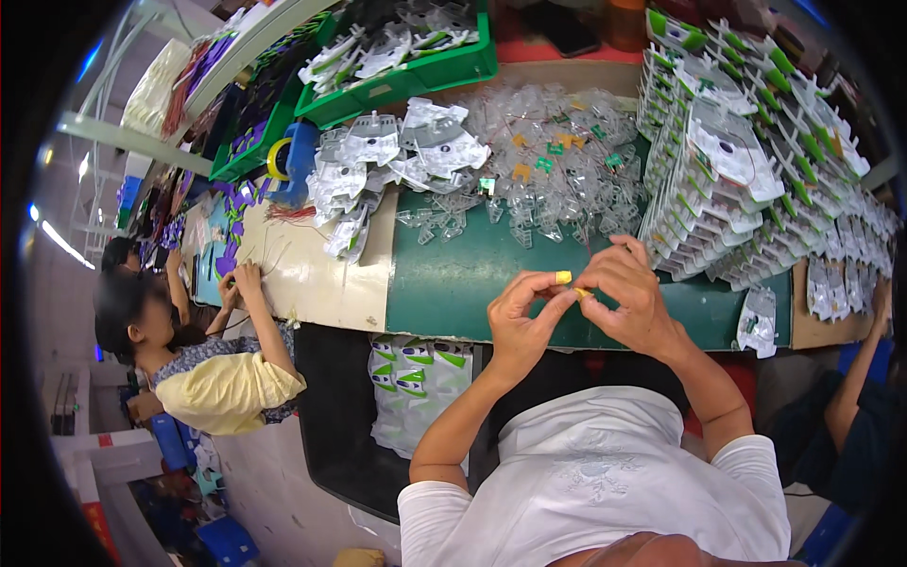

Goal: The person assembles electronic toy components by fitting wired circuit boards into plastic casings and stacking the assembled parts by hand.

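Observation:
My left hand (pixel 526 317) and my right hand (pixel 628 295) meet over the near edge of the green table mat (pixel 439 274). Yellow wraps cover the tip of my left index finger and a fingertip of my right hand. Both hands are closed in a pinch, their tips almost touching. Whatever sits between them is too small and covered to make out. Just beyond lies a heap of clear plastic pieces (pixel 557 203), with thin red wires and small green and orange parts among them.
Stacked white-and-green plastic housings (pixel 709 180) rise at the right. Grey-white housings (pixel 364 151) lie at the left, before a green bin (pixel 406 80). One housing (pixel 757 321) rests at the mat's edge. A black crate (pixel 335 425) holds bagged parts. A co-worker (pixel 222 378) sits left.

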Action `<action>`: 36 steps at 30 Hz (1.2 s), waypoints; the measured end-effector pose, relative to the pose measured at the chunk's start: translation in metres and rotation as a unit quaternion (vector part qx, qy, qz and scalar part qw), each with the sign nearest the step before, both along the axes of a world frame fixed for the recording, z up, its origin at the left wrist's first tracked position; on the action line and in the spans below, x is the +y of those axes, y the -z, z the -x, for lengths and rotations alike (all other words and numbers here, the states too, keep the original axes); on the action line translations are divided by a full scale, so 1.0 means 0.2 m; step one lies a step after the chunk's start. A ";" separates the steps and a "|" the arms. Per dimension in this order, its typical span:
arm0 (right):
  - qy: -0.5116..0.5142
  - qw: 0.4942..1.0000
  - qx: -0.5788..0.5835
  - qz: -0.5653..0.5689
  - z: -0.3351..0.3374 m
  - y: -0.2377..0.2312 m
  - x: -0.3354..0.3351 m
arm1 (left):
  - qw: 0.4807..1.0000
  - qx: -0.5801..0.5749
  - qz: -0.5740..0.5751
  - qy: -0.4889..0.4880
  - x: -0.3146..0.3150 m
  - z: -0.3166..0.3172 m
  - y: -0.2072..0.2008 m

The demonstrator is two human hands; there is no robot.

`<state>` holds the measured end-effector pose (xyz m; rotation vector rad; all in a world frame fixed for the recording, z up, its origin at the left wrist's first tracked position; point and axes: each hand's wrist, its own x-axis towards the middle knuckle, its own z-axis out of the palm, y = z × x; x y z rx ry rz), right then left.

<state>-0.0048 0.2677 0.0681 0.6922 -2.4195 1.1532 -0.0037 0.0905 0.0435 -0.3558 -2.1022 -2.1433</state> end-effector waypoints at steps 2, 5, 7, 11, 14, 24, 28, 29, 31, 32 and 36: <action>-0.023 1.000 -0.002 0.002 0.01 -0.01 -0.02 | 1.000 0.003 0.012 0.001 -0.05 -0.02 0.02; -0.058 0.998 -0.038 0.007 0.05 0.04 -0.04 | 0.999 -0.026 0.012 0.034 -0.12 0.00 0.05; -0.128 0.981 -0.125 0.075 0.08 0.09 -0.04 | 0.999 -0.028 0.002 0.046 -0.17 0.00 0.05; -0.184 0.968 -0.130 0.111 0.18 0.11 -0.12 | 0.867 -0.350 -0.288 0.207 -0.28 0.06 0.10; -0.131 0.980 -0.116 0.094 0.29 0.12 -0.19 | 0.845 -0.397 -0.317 0.168 -0.30 0.17 0.10; -0.013 0.985 -0.046 0.167 0.40 -0.10 -0.23 | 0.845 0.269 0.455 -0.076 -0.44 0.68 -0.12; 0.008 0.967 0.030 0.254 0.43 -0.25 -0.25 | 0.789 0.251 0.558 -0.054 -0.54 0.84 -0.04; 0.006 0.969 0.039 0.242 0.45 -0.27 -0.24 | 0.766 0.242 0.595 -0.042 -0.54 0.90 0.00; -0.014 0.983 0.013 0.182 0.52 -0.25 -0.25 | 0.736 0.223 0.639 -0.023 -0.51 0.93 -0.03; -0.013 0.983 0.012 0.182 0.52 -0.24 -0.24 | 0.724 0.222 0.652 -0.018 -0.48 0.96 -0.04; -0.031 0.938 -0.054 0.341 0.57 -0.28 -0.24 | 0.689 0.295 0.661 -0.026 -0.47 1.02 -0.06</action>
